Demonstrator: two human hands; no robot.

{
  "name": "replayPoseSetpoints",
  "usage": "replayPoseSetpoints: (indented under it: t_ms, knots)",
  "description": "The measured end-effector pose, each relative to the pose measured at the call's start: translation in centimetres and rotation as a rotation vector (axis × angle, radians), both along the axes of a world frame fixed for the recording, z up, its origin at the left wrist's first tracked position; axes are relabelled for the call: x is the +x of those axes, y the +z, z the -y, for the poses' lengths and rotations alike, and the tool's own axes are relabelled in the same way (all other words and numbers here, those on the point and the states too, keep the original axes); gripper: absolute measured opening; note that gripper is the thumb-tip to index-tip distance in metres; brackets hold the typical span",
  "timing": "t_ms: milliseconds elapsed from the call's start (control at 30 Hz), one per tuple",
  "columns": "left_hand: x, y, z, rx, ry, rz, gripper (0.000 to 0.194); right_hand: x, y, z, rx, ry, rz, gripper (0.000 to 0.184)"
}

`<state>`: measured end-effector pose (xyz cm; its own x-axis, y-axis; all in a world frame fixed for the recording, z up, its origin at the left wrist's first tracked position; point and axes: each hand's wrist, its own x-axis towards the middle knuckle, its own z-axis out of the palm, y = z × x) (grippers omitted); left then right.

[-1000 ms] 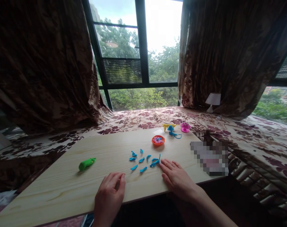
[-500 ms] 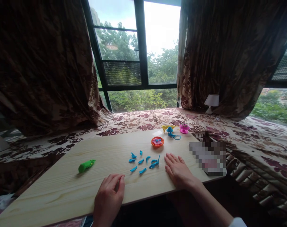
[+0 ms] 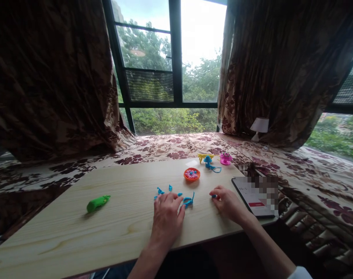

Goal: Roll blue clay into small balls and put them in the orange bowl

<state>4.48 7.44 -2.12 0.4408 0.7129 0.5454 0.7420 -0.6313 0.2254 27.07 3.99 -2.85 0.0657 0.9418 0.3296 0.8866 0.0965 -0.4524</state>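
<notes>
My left hand [image 3: 168, 217] reaches over the cluster of small blue clay-like pieces [image 3: 160, 190], its fingers bent downward and the thumb apart from them. It covers several of the pieces, and its fingertips are partly hidden. Just right of its thumb lies a blue piece with a thin upright strand [image 3: 189, 201]. Further right, my right hand [image 3: 227, 203] is closed in a pinch on a small blue piece [image 3: 213, 196], low over the table. Only a bit of that piece shows between thumb and forefinger.
An orange dish of pink and blue beads [image 3: 191, 174] stands beyond the hands. Behind it are a yellow toy [image 3: 204, 157], a blue mushroom-shaped piece [image 3: 207, 159] and a pink cup-like toy [image 3: 225, 158]. A green tube-shaped object [image 3: 97, 203] lies left; a phone [image 3: 253, 197] lies right.
My left hand has moved right and forward from the table's front edge onto the blue pieces. My right hand, flat before, is now lifted and pinches a small blue piece.
</notes>
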Motion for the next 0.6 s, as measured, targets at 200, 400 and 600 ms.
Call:
replayPoseSetpoints:
  t_ms: [200,400,600]
  knots:
    - [1.6,-0.2,-0.4,-0.014,-0.02,-0.039,0.014,-0.2,-0.6,-2.5,0.085,-0.025,-0.02,0.026]
    - [1.4,-0.4,-0.8,-0.046,-0.04,-0.019,0.011,-2.2,1.2,-1.2,0.134,0.107,-0.022,0.029]
    - [1.1,-0.4,-0.7,-0.074,-0.06,0.051,0.011,-6.0,1.7,-0.7,0.124,0.254,-0.006,0.027]
